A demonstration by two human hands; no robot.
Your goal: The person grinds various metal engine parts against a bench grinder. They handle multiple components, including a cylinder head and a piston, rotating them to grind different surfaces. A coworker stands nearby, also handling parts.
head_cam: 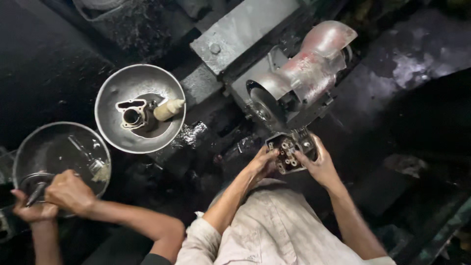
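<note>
Both of my hands hold a small, greasy metal engine head [290,150] with several round ports, just below a grinding machine. My left hand [261,165] grips its left side and my right hand [320,167] wraps around its right side. The part sits close to the machine's round wheel [265,104]. My light shirt fills the bottom middle of the view.
The grey grinding machine [306,73] stands on a metal block [235,34]. A metal bowl [113,93] holds a cylinder block [131,115] and a cream bottle [169,109]. A co-worker's hands [56,196] work at a second bowl [61,149] at the lower left. The surface all around is dark and oily.
</note>
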